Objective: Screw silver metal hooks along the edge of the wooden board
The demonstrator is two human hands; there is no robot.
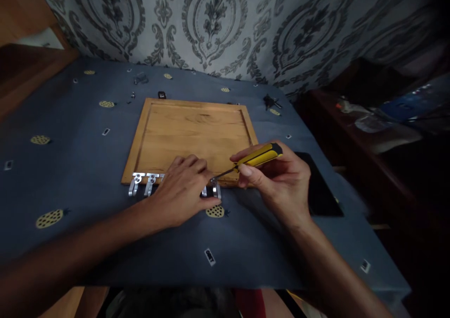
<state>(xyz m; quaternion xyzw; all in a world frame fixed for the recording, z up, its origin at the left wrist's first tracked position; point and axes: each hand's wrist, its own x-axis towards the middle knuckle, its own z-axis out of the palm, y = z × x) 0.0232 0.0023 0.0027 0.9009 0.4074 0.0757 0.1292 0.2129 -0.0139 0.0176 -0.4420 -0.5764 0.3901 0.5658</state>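
A framed wooden board (197, 132) lies flat on the table, with several silver metal hooks (152, 179) along its near edge. My left hand (186, 186) spans that edge and covers the middle hooks. Its thumb and forefinger close about the rightmost hook (216, 190); the other fingers are curled on the board. In my right hand (281, 182) is a screwdriver (260, 156) with a yellow and black handle, held at a slant. Its tip meets the top of the rightmost hook, where a screw head is too small to make out.
A blue cloth (87, 177) with pineapple prints covers the table. Behind the board lie small metal pieces (132, 94) and a small black item (161, 94). Dark pieces (272, 102) sit at the back right, and a flat black object (321, 191) lies beside my right wrist. A patterned curtain (214, 22) hangs behind.
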